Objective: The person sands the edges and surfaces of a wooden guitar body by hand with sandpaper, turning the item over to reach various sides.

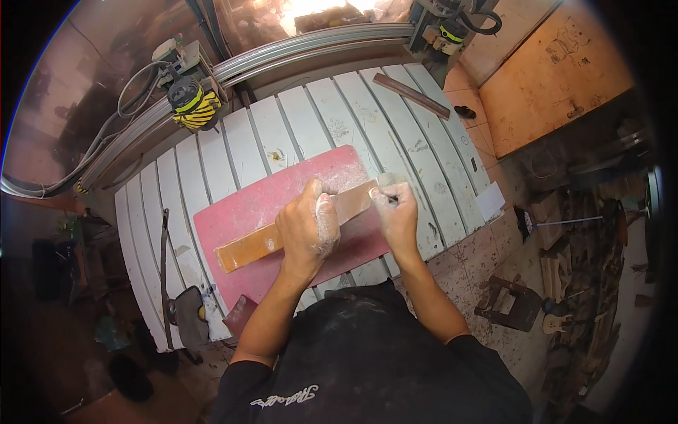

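Note:
A long, flat strip of wood (247, 247) lies slantwise over a dusty pink board (282, 189). It is orange-brown at its left end and pale with dust toward the right. My left hand (311, 222) is closed around its middle, with white powder on the fingers. At the right end of the strip, my right hand (395, 212) is closed, its thumb pressed to the wood and its fingers curled and dusty. A small greyish flat piece (388, 179) shows just beyond that hand; its kind is unclear.
The pink board rests on a pale slatted machine bed (261, 134). Yellow-and-black motor units (194, 106) hang from a metal rail (311, 53) at the back. A brown bar (412, 96) lies far right. A dark red block (240, 316) and a clamp-like tool (187, 318) sit near left.

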### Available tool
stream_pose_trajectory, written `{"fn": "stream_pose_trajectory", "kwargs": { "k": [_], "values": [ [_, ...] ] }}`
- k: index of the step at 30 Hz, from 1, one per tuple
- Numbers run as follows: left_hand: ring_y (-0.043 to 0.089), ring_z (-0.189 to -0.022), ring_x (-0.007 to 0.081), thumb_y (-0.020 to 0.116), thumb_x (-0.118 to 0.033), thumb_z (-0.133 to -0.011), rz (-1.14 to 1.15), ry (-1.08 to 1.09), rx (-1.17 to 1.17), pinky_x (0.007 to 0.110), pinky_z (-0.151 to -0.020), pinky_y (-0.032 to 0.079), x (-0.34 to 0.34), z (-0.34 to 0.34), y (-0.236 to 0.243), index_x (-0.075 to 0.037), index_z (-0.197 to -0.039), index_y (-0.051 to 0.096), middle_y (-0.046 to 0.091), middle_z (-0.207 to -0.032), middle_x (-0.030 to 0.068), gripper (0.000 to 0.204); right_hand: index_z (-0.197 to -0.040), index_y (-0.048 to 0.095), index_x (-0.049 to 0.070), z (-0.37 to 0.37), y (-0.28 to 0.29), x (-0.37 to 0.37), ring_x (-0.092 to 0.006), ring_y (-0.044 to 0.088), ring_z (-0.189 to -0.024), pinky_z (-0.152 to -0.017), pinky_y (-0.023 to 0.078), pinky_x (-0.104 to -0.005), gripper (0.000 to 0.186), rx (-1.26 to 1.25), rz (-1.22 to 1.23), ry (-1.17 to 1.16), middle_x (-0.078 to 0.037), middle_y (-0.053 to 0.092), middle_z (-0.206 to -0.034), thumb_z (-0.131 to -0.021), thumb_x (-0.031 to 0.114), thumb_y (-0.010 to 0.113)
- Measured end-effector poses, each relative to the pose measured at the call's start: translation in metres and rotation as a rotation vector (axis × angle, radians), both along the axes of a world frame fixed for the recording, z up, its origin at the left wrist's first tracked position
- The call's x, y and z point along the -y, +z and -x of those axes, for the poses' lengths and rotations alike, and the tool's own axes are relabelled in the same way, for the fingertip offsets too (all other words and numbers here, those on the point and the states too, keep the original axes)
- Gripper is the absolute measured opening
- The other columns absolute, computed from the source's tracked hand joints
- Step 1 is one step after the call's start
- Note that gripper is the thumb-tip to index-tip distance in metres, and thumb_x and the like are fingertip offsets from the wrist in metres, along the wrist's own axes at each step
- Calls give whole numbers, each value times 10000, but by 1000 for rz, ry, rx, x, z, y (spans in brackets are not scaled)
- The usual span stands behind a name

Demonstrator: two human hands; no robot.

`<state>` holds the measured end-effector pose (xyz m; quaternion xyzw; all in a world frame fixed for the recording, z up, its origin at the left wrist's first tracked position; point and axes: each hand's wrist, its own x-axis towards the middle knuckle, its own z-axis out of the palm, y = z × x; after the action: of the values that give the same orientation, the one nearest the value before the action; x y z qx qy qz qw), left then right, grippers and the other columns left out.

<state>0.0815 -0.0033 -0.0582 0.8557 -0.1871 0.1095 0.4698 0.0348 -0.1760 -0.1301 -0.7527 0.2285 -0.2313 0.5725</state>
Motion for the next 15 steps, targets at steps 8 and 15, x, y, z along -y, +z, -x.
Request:
{"fn": "stream_pose_trajectory", "kwargs": {
  "k": [8,15],
  "values": [
    [572,-562,431,434,-232,-999,31,-6,-50,519,-583,420,-1,-3,-2,-24,-932,686,542,-617,208,333,-905,616,4,-10,1,8,-261,616,-858,-807,519,-392,184,41,236,27,-136,610,-935,-894,89,779],
    [653,-647,459,549,-205,-941,9,-6,-52,539,-605,482,1,-1,1,-58,-950,666,652,-690,214,188,-900,618,2,-18,-4,15,-285,633,-901,-837,511,-403,195,28,187,1,-160,623,-947,-916,127,767]
  ]
}}
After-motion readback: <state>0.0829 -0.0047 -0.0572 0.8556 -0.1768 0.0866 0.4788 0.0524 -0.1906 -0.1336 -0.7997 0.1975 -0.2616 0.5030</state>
